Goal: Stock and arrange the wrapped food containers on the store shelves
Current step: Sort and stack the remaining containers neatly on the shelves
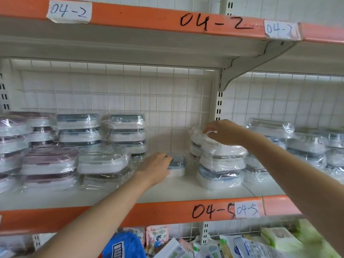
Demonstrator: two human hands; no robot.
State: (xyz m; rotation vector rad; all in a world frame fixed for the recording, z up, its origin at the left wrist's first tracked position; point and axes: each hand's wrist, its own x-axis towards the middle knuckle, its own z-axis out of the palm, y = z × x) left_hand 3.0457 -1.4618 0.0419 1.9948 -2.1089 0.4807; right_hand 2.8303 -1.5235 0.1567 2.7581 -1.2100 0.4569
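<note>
On the shelf (186,190) marked 04-5, mid-span, left hand (155,169) lies against a single wrapped container (177,164) with a blue-grey lid. Fingers reach round its near-left side; whether they grip or only touch, cannot tell. That container sits alone in the gap between stacks, set back from the front edge.

Right hand (224,132) is higher, on top of a stack (220,162) of wrapped containers just right of the gap. Fingers curled down, pinching the plastic wrap of the top container (223,147). Stack is three high, white bodies, bottom one bluish.

Left half of shelf: several stacks of wrapped containers. Pink-lidded ones (48,161) toward the left end, grey-blue ones (103,161) beside them near the front, two taller grey-blue stacks (126,131) behind, close to the wire back panel (167,101).

Right of the upright post (218,107), more wrapped containers (305,146) run to the right end of the shelf, blurred.

Upper shelf edge (149,17) is orange, marked 04-2 by hand and on paper tags. Below the 04-5 edge, assorted packets (157,237), blurred.
</note>
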